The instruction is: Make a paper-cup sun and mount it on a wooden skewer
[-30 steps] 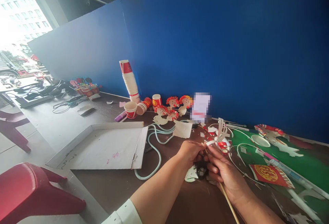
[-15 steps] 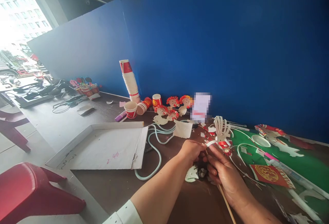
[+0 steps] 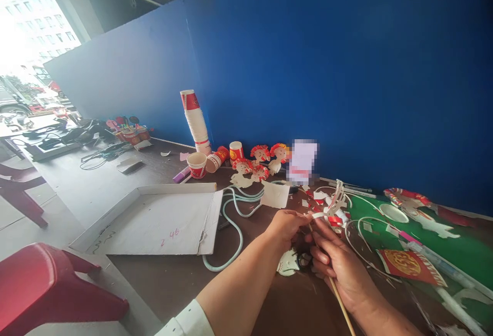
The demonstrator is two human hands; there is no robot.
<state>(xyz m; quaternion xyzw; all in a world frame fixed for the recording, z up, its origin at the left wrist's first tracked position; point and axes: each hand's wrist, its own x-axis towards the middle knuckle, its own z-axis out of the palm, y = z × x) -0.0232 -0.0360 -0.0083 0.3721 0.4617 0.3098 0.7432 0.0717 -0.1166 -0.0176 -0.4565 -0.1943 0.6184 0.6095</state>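
Note:
My left hand (image 3: pixel 289 225) is closed, its thumb and fingertips pinching near the end of a curled white paper strip. The strip belongs to a fringed paper piece (image 3: pixel 336 203), red and white, that stands up beyond my fingertips. My right hand (image 3: pixel 339 256) is closed around a thin wooden stick (image 3: pixel 342 308), which slants down toward the front edge of the view. Its fingertips also meet the strip, close to my left hand. Under both hands lie a white paper cutout (image 3: pixel 287 264) and a dark round thing (image 3: pixel 304 260), partly hidden.
Left of my arms lies a shallow white box lid (image 3: pixel 142 223) beside a pale cable (image 3: pixel 241 233). Red paper cups (image 3: pixel 197 165) and curly-haired paper figures (image 3: pixel 278 157) line the blue partition (image 3: pixel 308 69). On the right, a green mat (image 3: pixel 431 236) carries scraps and a red printed piece (image 3: pixel 410 266).
The fringed paper piece has turned and tipped, so its strips no longer fan out wide. Both hands stay almost in place, still together.

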